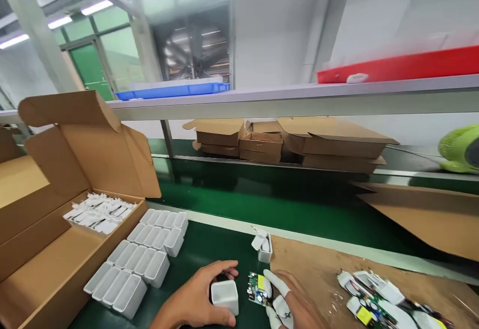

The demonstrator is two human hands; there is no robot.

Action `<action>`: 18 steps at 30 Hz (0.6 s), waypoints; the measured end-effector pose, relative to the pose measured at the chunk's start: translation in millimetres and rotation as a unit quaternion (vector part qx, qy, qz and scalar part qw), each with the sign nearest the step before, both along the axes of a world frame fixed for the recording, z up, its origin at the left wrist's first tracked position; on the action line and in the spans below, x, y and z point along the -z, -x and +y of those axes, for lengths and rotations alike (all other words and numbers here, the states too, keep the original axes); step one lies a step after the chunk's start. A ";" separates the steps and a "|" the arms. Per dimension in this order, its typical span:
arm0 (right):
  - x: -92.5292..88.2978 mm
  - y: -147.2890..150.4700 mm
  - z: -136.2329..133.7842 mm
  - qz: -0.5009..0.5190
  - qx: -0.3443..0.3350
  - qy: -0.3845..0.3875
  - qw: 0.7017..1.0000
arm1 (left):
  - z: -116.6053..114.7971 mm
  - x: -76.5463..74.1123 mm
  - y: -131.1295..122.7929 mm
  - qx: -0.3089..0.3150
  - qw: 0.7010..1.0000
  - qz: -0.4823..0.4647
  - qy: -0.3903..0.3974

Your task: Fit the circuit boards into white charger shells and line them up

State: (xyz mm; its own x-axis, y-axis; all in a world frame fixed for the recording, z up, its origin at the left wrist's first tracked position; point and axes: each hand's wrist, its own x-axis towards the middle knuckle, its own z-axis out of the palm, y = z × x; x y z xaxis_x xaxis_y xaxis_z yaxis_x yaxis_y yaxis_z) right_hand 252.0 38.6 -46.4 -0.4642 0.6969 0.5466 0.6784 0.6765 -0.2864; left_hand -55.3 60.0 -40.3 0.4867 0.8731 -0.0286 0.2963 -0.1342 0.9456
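Observation:
My left hand (194, 296) curls round a small white plastic casing (225, 296) on the green mat at the bottom centre. My right hand (288, 301), with white finger cots on two fingers, pinches a small green circuit board (257, 288) just right of the casing. A further white casing with a loose part on it (264, 248) stands a little beyond the board. Rows of several empty white casings (140, 261) lie to the left of my left hand.
An open cardboard box (56, 219) at left holds a pile of white plug parts (99, 213). Boards and white parts (377, 301) lie on a brown sheet (322, 269) at right. Beyond runs a green conveyor belt (299, 209); flat cartons (284, 142), shelf trays and a green fan (460, 147) sit behind.

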 end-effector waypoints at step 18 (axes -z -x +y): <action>-26.5 23.4 -13.2 0.102 0.024 -0.045 0.994 | -16.3 3.4 -17.2 -0.055 0.988 0.036 -0.137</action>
State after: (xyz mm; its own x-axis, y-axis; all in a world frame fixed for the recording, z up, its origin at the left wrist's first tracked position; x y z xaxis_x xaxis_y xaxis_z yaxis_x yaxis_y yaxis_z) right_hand 228.5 25.3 -19.9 -0.3053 0.6598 0.6866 0.6447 0.6739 -0.3609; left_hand -38.1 43.7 -43.7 0.3932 0.9006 0.1854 0.3879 -0.3453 0.8546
